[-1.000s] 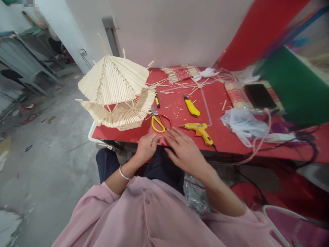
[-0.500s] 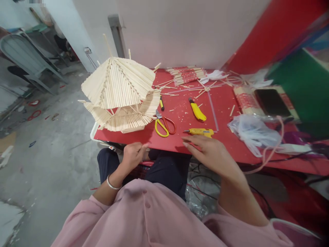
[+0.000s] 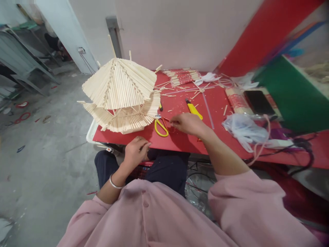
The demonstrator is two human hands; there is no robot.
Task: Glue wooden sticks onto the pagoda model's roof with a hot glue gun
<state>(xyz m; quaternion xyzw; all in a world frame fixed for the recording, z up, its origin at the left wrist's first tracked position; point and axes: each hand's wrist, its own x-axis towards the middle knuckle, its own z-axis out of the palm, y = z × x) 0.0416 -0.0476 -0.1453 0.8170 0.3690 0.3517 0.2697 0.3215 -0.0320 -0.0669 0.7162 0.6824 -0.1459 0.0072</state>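
My right hand (image 3: 186, 123) reaches across the red table (image 3: 180, 140), fingers stretched out, its fingertips at the red handle loop of the yellow-and-red scissors (image 3: 159, 127). It lifts nothing. My left hand (image 3: 135, 151) hovers at the table's near edge above my lap, fingers curled shut, and what they hold is too small to make out. A stick-built pagoda model (image 3: 120, 94) stands on the table's left end, just beyond the scissors. A yellow utility knife (image 3: 193, 109) lies behind my right hand. My right arm hides the yellow glue gun.
Bundles of sticks (image 3: 181, 76) and loose sticks lie at the back of the table. A clear plastic bag (image 3: 244, 130), a dark phone (image 3: 258, 102) and cables sit at the right, beside a green box (image 3: 295, 92). Bare concrete floor lies to the left.
My right hand has moved forward and left from the table's near edge, over the glue gun, to the scissors. My left hand has drawn back slightly to the table edge, still curled.
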